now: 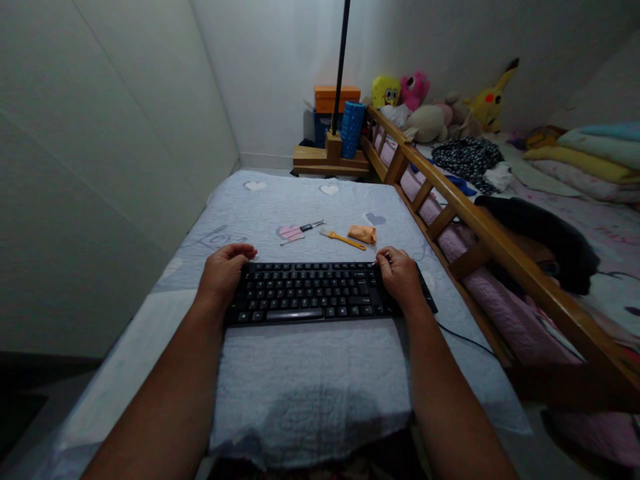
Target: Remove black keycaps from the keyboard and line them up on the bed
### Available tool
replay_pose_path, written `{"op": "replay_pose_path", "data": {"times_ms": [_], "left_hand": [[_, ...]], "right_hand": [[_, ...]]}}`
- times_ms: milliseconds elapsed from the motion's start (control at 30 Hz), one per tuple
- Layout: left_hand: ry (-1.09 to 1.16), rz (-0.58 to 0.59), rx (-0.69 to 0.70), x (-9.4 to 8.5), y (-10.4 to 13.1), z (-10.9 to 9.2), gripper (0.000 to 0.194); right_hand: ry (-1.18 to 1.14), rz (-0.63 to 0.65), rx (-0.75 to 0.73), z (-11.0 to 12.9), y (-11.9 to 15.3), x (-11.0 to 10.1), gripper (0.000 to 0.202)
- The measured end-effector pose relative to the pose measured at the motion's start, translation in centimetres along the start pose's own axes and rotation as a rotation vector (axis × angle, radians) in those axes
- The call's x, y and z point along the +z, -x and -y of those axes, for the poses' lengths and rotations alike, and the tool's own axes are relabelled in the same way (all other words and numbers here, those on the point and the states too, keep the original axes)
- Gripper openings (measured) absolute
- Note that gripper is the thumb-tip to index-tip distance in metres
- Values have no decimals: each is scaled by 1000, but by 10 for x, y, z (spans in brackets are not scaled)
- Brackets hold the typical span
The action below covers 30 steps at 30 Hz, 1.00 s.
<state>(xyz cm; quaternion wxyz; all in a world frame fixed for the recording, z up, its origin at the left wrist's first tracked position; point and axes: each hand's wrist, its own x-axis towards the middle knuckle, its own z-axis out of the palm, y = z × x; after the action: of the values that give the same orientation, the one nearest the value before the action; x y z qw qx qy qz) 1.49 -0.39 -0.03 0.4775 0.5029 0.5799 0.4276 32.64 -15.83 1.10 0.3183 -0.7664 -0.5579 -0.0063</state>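
Has left hand and right hand fingers each bunched, grip unclear, keyboard between with visible keys seated, brush unheld beyond.

The keyboard is being borne by the quilt, flanked at its left end by the left hand and overlapped at its right by the right hand. Behind it, left to right, a tool, brush and cloth are being borne. Rightward, the quilt is being bordered by a rail.
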Motion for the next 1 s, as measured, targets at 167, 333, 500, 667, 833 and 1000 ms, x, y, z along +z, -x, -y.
{"op": "replay_pose_path", "data": {"times_ms": [167, 333, 500, 667, 833, 1000], "left_hand": [[-20, 0, 13, 0, 0, 0, 26], [-42, 7, 23, -1, 0, 1, 25], [-68, 4, 36, -1, 0, 0, 27], [-61, 7, 28, -1, 0, 0, 27], [-58, 11, 31, -1, -1, 2, 27], [-61, 10, 40, -1, -1, 2, 25]], "right_hand": [[4, 26, 4, 1, 2, -3, 19], [-3, 30, -11, 1, 3, -5, 18], [-11, 34, -34, 4, 5, -3, 17], [-16, 43, -47, 10, 6, 1, 18], [-31, 38, -69, 11, 6, 4, 19], [-8, 22, -36, 4, 5, 0, 18]]}}
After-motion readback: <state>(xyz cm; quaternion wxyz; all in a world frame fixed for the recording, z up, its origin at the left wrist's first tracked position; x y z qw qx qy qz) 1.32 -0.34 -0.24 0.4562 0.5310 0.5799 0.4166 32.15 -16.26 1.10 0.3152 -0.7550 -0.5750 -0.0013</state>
